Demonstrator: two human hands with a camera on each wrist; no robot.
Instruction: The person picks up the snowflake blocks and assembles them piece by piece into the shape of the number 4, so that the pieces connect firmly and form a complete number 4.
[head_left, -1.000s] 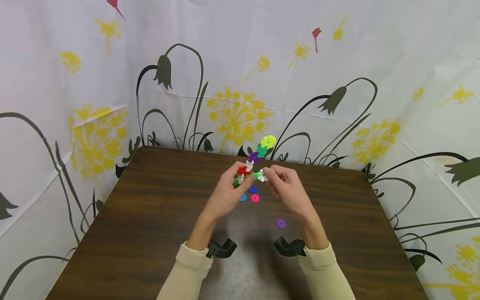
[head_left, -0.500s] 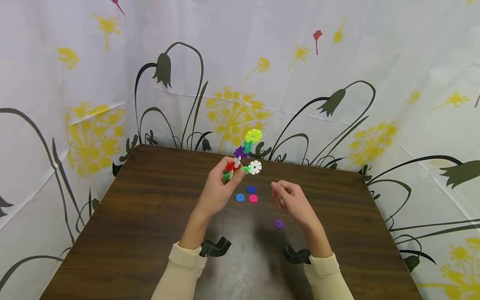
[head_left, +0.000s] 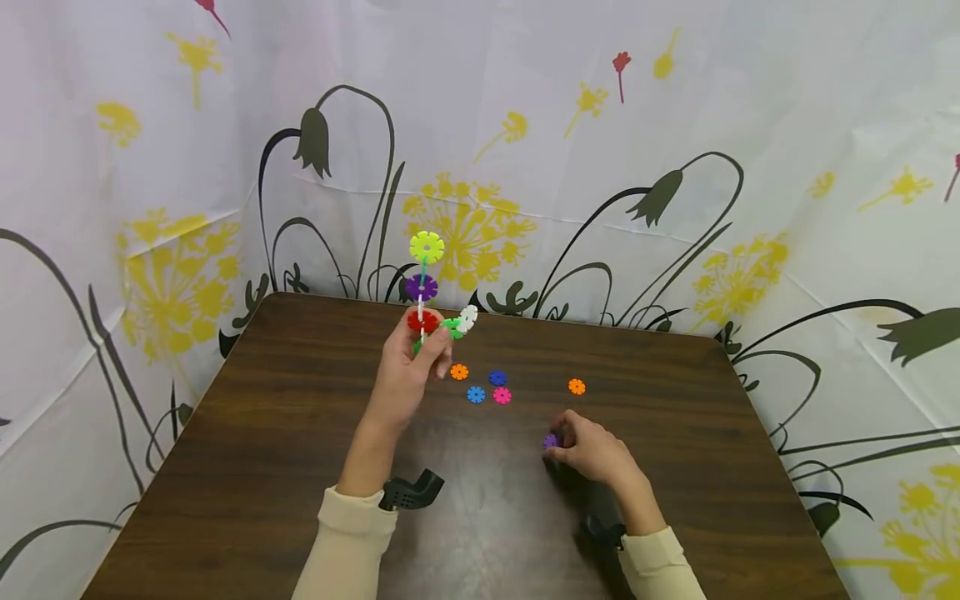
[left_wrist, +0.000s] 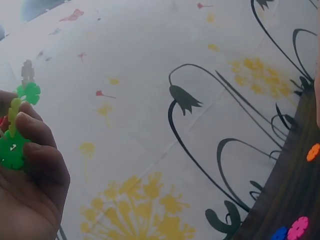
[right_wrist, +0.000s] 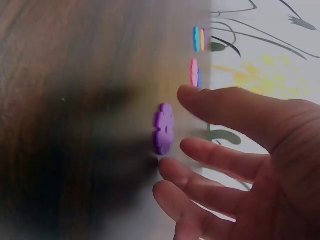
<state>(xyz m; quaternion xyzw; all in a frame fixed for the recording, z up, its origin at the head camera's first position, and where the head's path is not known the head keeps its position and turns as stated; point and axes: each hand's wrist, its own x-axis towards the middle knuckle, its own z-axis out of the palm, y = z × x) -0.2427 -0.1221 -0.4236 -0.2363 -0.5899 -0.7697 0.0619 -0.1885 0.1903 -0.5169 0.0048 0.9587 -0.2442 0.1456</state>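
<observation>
Left hand (head_left: 403,362) grips linked discs (head_left: 422,287), right hand (head_left: 597,451) empty, loosely spread at loose purple disc (right_wrist: 164,139); looks like piece pickup, next needs a pinch.

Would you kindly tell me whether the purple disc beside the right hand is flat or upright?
Flat: the right wrist view shows the purple disc lying level on the table.
</observation>
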